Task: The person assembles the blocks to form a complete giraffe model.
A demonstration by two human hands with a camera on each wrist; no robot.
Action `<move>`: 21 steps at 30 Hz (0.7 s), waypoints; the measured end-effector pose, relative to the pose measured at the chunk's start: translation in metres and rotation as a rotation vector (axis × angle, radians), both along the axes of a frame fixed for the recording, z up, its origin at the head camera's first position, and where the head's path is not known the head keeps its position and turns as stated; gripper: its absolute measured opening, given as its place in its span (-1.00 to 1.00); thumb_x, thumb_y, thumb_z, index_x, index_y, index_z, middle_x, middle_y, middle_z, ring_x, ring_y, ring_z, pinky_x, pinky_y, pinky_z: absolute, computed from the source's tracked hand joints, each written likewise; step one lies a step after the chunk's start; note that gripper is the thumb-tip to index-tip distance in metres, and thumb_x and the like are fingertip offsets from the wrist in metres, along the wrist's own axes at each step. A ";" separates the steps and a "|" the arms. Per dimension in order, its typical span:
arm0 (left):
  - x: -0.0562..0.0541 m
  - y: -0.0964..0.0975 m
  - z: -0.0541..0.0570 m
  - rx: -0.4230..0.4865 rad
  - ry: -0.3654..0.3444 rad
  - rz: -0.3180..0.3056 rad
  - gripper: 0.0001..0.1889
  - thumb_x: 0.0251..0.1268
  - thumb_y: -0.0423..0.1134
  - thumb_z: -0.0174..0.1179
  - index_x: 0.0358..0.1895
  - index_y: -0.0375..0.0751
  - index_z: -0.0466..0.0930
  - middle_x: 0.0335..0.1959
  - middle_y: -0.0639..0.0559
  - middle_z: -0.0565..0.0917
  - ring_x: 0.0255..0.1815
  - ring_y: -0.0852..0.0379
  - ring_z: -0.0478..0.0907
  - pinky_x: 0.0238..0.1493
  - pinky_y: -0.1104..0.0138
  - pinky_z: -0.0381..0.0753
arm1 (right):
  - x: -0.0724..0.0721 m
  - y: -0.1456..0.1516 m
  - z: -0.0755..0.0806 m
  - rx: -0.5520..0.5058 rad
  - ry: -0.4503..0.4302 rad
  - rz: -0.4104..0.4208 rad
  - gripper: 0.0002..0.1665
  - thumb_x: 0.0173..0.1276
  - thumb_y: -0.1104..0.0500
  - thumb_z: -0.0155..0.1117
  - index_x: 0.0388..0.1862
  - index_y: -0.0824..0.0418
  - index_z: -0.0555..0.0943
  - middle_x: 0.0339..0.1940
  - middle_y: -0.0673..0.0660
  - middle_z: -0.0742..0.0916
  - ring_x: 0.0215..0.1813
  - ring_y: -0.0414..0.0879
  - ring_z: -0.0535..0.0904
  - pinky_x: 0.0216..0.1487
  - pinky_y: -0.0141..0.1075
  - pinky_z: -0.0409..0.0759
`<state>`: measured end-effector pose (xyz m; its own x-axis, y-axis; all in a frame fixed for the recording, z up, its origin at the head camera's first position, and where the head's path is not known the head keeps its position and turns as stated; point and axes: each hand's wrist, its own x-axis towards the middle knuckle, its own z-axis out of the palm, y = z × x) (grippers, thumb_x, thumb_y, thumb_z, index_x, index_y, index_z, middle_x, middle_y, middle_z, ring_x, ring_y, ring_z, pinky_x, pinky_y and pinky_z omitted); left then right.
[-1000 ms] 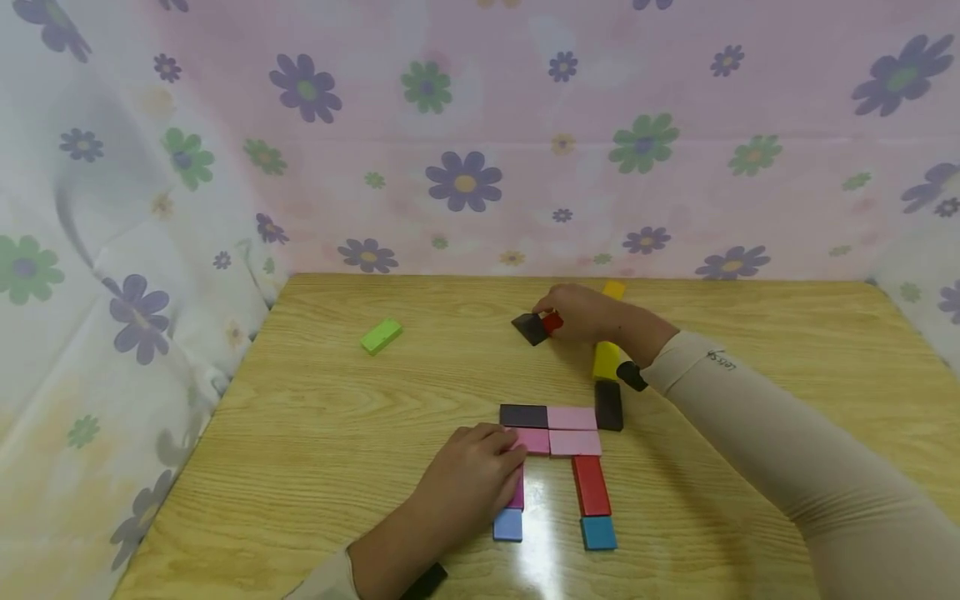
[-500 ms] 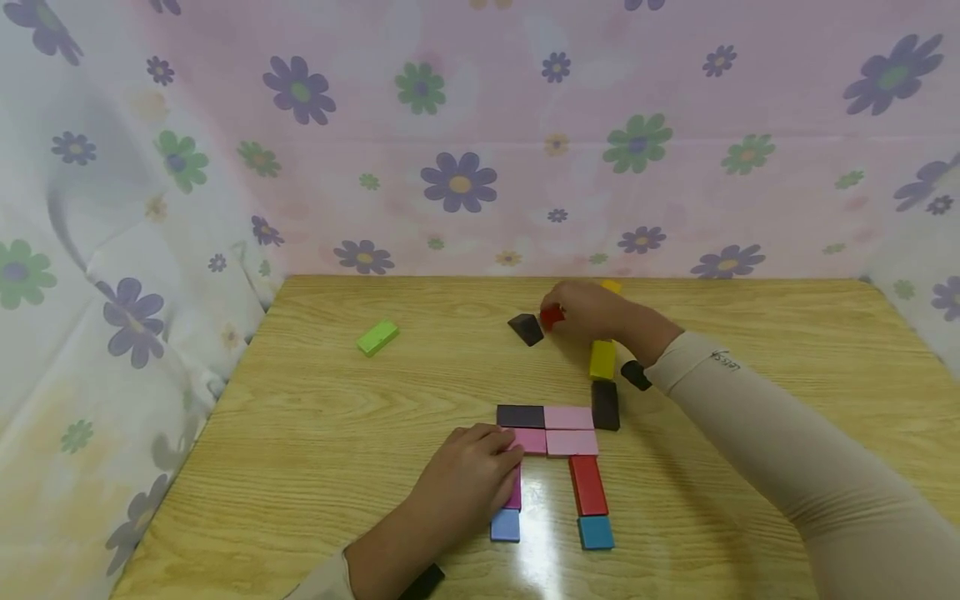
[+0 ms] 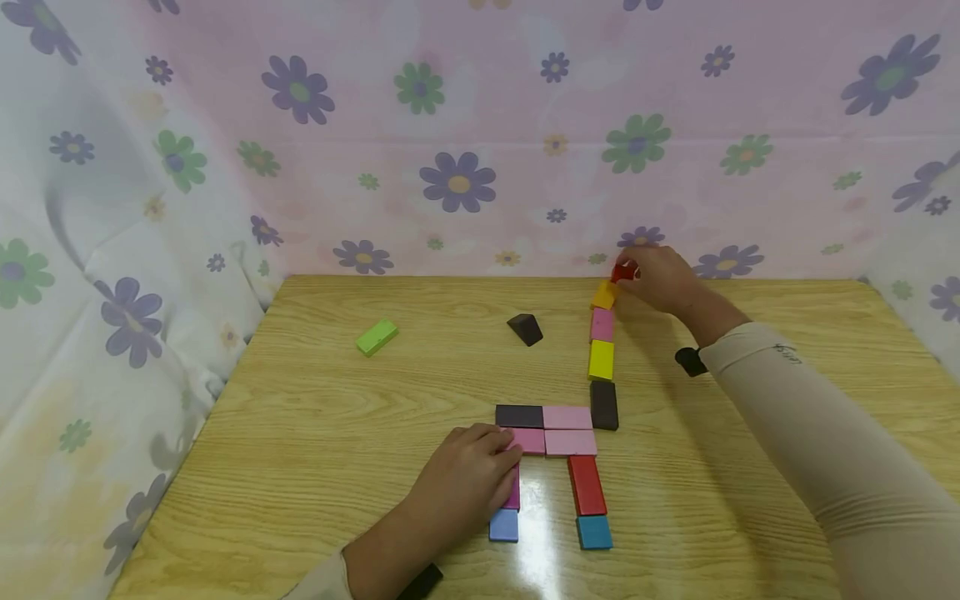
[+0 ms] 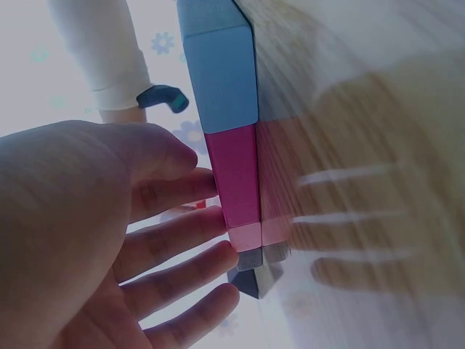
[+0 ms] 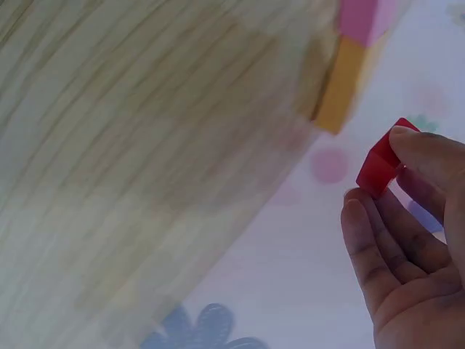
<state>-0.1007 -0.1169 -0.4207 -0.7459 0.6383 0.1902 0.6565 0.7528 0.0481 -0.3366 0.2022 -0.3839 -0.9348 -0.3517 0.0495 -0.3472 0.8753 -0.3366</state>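
My right hand pinches a small red block between thumb and fingers, at the table's far edge. Just below it in the head view lies an orange block, heading a column with a pink block, a yellow block and a black block. My left hand rests by the left side of the lower blocks, its fingers extended and touching the magenta block and pink block. A light blue block adjoins the magenta one.
A dark wedge-shaped block and a lime green block lie apart on the wooden table. A long red block and a blue block form the right leg of the layout. Flowered cloth stands behind.
My right hand has picked the red block away from beside the dark wedge and carried it right and back to the column's far end. My left hand stays in place.
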 end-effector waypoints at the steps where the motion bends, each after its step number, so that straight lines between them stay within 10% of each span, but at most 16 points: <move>1: 0.000 0.000 0.000 -0.001 -0.003 0.000 -0.73 0.44 -0.10 0.16 0.05 -0.01 0.76 0.07 0.08 0.74 0.15 0.13 0.62 0.14 0.20 0.63 | -0.001 0.003 -0.002 -0.003 0.000 -0.011 -0.67 0.37 0.27 0.30 0.06 0.38 0.56 -0.04 0.39 0.69 -0.05 0.26 0.61 0.04 0.12 0.61; 21: -0.001 0.000 0.003 -0.005 -0.009 0.004 -0.73 0.43 -0.09 0.18 0.05 -0.02 0.76 0.06 0.09 0.74 0.14 0.12 0.63 0.13 0.20 0.64 | -0.011 0.010 -0.019 -0.034 -0.051 -0.105 -0.69 0.42 0.26 0.27 0.02 0.47 0.57 0.01 0.48 0.68 0.02 0.34 0.59 0.15 0.17 0.57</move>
<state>-0.1014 -0.1168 -0.4181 -0.7500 0.6363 0.1805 0.6531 0.7557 0.0499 -0.3476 0.2121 -0.4034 -0.9681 -0.2503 0.0111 -0.2355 0.8940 -0.3812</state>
